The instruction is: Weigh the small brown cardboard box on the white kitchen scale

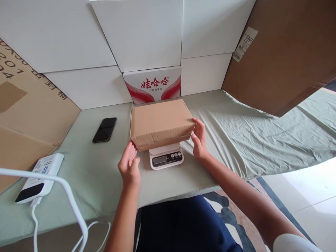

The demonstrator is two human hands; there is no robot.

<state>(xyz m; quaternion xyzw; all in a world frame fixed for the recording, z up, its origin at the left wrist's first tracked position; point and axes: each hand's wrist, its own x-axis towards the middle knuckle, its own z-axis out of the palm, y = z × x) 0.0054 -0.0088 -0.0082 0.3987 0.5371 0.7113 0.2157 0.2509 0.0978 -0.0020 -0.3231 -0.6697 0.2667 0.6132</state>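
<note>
Scale (166, 158) mostly hidden under cardboard box (160, 123), display unreadable. Box sits on scale btwn both hands: left hand (129, 166) open, fingertips at box's lower-left corner; right hand (200, 140) open, fingers against right end. Box plain brown, closed, rectangular. Phone (104, 129) lies left on table (99, 175).

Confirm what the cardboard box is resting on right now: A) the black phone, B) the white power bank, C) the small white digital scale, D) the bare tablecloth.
C: the cardboard box sits on the small white digital scale, whose display pokes out below its front edge, with the left hand and right hand at its sides.
</note>
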